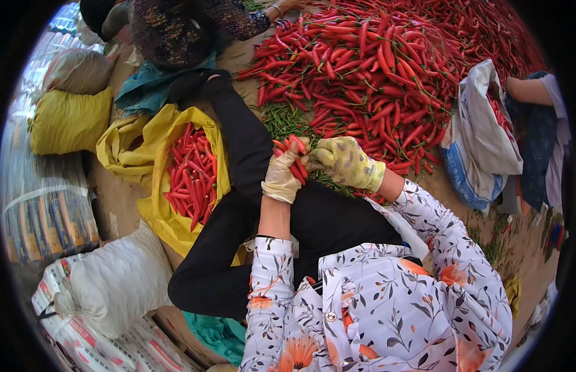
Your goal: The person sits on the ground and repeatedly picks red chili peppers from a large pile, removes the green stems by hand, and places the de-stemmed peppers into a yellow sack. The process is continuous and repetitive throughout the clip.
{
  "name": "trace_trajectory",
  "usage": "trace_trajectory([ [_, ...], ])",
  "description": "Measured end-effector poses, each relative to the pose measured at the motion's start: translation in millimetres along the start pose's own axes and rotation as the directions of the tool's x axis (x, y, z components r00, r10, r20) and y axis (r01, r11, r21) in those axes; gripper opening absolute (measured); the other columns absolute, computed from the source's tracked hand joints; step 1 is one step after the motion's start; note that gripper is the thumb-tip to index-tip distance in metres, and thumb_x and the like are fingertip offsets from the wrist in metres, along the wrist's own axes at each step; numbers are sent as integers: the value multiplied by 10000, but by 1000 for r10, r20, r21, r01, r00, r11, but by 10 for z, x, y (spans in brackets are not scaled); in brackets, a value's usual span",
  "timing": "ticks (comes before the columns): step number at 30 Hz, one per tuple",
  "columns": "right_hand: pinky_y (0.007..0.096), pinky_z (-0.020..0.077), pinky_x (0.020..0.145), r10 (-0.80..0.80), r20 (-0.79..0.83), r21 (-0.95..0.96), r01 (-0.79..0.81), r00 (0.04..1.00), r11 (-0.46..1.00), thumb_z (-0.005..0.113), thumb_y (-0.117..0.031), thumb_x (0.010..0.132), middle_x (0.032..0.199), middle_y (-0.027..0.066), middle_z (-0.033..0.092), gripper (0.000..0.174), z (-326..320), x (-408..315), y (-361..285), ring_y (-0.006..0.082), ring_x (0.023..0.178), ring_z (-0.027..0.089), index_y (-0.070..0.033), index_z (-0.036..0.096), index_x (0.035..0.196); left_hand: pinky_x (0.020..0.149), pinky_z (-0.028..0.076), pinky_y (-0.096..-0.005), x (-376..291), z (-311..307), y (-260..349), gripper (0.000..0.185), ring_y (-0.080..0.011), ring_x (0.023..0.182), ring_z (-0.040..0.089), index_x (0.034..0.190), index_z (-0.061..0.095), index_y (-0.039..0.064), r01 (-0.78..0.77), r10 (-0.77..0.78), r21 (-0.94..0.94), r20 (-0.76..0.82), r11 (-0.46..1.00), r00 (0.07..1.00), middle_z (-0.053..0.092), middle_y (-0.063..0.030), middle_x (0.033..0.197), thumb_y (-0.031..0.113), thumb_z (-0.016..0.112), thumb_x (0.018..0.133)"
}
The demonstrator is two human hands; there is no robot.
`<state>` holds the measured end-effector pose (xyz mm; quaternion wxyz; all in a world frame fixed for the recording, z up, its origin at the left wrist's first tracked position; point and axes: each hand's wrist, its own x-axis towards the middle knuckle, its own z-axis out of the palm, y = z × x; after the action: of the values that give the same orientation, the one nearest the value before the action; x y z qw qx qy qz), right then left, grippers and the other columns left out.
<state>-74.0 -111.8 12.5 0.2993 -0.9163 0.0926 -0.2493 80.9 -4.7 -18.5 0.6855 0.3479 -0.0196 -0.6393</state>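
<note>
My left hand (283, 174), in a thin pale glove, is closed around several red chili peppers (295, 168) above my lap. Against it, at the pepper ends, is my right hand (341, 160) in a yellow patterned glove with curled fingers; whether it pinches a pepper or stem is hidden. Beyond both hands lies a large heap of red chili peppers with green stems (362, 69). Loose green stems (285, 122) lie between the heap and my leg. Left of my legs, an open yellow woven sack (220, 153) holds more red peppers (192, 176).
A co-worker in dark patterned clothing (171, 32) sits at the top left, one arm reaching toward the heap. Another person's arm (529, 90) is at the right, beside a white and blue sack (483, 135). Filled sacks (118, 279) and wrapped bundles (48, 218) line the left side.
</note>
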Motion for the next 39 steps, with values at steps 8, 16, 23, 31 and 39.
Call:
trace_trajectory([
  [8,441,530,690,538,523,-516,-257,661,817,544,-160,836,874,156,653,321,425,-796,452,334,836,655,-102,592,1148,557,355,-239,-1240,-208,1066,431,-82,647,412,1249,489,64,-541,551,-210,-12,815,834,572,-41,970,192,663,876],
  [16,434,507,744,584,375,-426,-426,720,798,688,-263,724,922,175,630,279,817,-1423,606,352,874,624,-48,631,892,562,437,-243,-3551,-725,1513,517,-116,650,492,1358,425,91,-787,863,380,-349,486,364,585,-78,970,135,640,890],
  [23,421,470,713,611,156,-100,-603,776,791,697,-328,774,873,194,629,371,278,-740,525,378,835,602,-5,574,910,583,498,-263,-2954,-1330,1894,443,-120,670,576,1287,514,117,-558,776,539,-447,631,446,640,-73,964,155,670,874],
  [31,223,479,638,610,242,744,-548,755,382,651,-113,875,872,25,606,463,-483,134,-177,89,730,561,-42,453,1289,1071,328,-332,-1125,-259,1412,622,-189,1222,462,1397,393,65,-306,724,796,-225,523,652,488,-98,1339,131,691,854],
  [39,239,496,669,542,81,702,-434,836,565,595,-188,927,825,-4,570,253,-451,366,-283,81,808,577,23,619,1065,472,367,-187,-302,566,187,388,-56,529,489,1222,509,81,25,-103,667,78,745,992,580,-5,729,318,601,928],
])
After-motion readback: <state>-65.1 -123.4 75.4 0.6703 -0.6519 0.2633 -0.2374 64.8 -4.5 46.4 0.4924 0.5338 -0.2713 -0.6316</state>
